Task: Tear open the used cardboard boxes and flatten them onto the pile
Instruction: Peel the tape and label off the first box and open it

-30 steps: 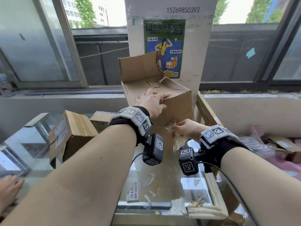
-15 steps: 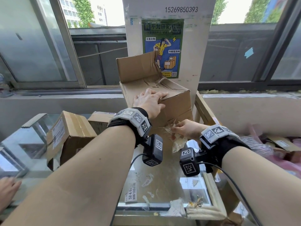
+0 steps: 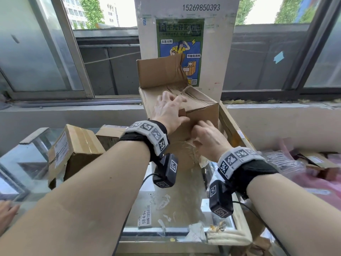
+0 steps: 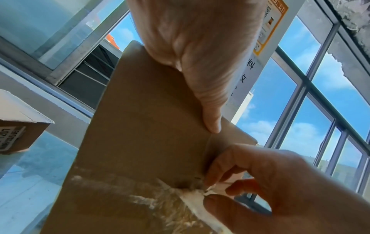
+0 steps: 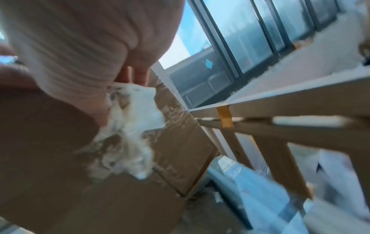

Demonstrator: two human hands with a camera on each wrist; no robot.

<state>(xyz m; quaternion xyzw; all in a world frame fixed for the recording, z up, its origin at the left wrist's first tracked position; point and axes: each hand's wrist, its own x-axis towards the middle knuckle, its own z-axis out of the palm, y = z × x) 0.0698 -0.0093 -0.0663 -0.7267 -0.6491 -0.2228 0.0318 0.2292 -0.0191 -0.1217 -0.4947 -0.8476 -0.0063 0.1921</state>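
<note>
Head view: the open cardboard box [image 3: 181,115] stands at the far edge of the glass worktop [image 3: 173,206], against the window sill, one flap upright behind it. The left hand [image 3: 168,109] lies on the box's top near corner with fingers spread, the thumb hooked down over the front face. A second ago that hand lay flatter and more closed on the top; now the fingers are fanned and blurred. The right hand [image 3: 208,140] has risen from the loose tape below the box to the front face, just under the left thumb. Two still-sealed boxes [image 3: 73,150] wait near the left edge of the worktop. No flattened pile shows in this view.

Left wrist view: the left thumb [image 4: 210,110] presses along the vertical corner seam of the box [image 4: 140,134]. Below it the right hand [image 4: 266,182] pinches a frayed strip of tape [image 4: 192,197] between thumb and fingertips.

Right wrist view: blurred by motion. A crumpled wad of tape [image 5: 130,126] hangs beneath the right palm, against the box's side [image 5: 180,142]; how the fingers lie here I cannot tell.

Judging from this, the tape is coming away from the seam, so the corner should soon split and let the box fold flat.
</note>
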